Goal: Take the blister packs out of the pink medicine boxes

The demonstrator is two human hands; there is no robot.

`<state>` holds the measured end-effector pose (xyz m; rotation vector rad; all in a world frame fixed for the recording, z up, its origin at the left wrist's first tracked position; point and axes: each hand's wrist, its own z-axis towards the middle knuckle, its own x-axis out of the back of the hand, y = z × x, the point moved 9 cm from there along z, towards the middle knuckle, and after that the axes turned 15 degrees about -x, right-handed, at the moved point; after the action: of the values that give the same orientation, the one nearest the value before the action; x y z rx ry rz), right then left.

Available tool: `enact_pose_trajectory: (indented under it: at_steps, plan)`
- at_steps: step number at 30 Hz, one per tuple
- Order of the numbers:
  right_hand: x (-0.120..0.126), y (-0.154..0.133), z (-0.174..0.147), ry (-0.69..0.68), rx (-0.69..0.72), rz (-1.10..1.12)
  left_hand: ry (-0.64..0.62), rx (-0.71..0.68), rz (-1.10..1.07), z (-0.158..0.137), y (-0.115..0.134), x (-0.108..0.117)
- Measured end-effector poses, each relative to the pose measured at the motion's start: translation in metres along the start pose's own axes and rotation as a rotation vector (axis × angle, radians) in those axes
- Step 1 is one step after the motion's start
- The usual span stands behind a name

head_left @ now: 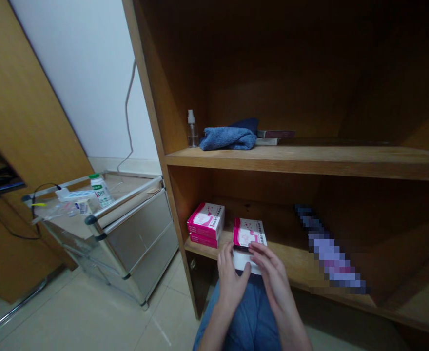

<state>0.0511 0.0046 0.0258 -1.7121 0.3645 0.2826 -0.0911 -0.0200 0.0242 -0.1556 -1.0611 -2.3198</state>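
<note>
A small white box [241, 259] with a dark upper edge is between my two hands, just in front of the lower shelf and above my knees. My left hand [231, 278] grips its left side, the thumb lying across the near face. On the right side, my right hand [273, 273] holds it with bent fingers, partly covering it. Right behind it on the shelf lies a pink and white carton [250, 231], its near edge hidden by my hands. To the left, a stack of similar pink and white cartons [207, 222] stands near the cabinet's side wall.
On the upper shelf [309, 153] are a clear spray bottle [192, 130], a folded blue towel [229, 138] and flat boxes [276, 134]. A pixelated long item [331, 253] lies on the lower shelf at right. Left stands a cart [137, 234] bearing a green-capped white bottle [101, 190].
</note>
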Motion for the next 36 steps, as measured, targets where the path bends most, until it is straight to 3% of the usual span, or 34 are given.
enact_pose_trajectory:
  at_steps: [4,8,11,14,17,21,29,36]
  plan:
    - [-0.003,0.048,0.001,-0.017,-0.166,0.305,0.041,0.057,-0.168,0.009,-0.010,0.000]
    - [0.007,0.074,-0.001,-0.014,-0.248,0.409,0.041,0.169,-0.288,0.019,-0.026,-0.006]
    - [0.008,0.077,-0.004,-0.045,-0.317,0.463,0.016,0.232,-0.282,0.030,-0.031,-0.010]
    - [0.007,0.074,-0.006,-0.056,-0.366,0.500,-0.049,0.187,-0.287,0.043,-0.023,-0.017]
    - [0.005,0.071,-0.005,-0.095,-0.376,0.502,-0.103,0.136,-0.283,0.049,-0.018,-0.022]
    - [0.001,0.070,0.000,-0.146,-0.345,0.461,-0.099,0.169,-0.303,0.044,-0.027,-0.026]
    - [-0.002,0.073,-0.003,-0.071,-0.407,0.586,-0.122,0.212,-0.315,0.039,-0.038,-0.029]
    - [-0.003,0.077,-0.003,-0.039,-0.381,0.604,-0.101,0.203,-0.544,0.040,-0.034,-0.027]
